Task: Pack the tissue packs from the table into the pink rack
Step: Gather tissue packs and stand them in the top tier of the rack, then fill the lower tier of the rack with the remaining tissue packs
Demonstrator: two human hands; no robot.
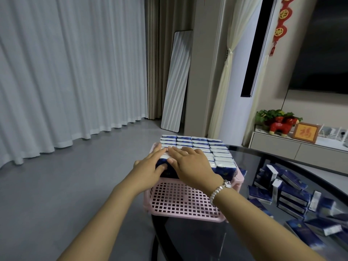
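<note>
Rack [184, 202], centre frame: far half filled with upright packs [207, 149]. Left hand [150, 166] and right hand [190, 164] lie flat, fingers spread, on the near-left packs. Press evenly to keep rows square. Loose packs [293, 193] at lower right.

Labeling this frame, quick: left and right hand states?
Left hand: open, fingers flat on the packed tissue packs, thumb on their front.
Right hand: open, palm flat on them, holding nothing.
</note>
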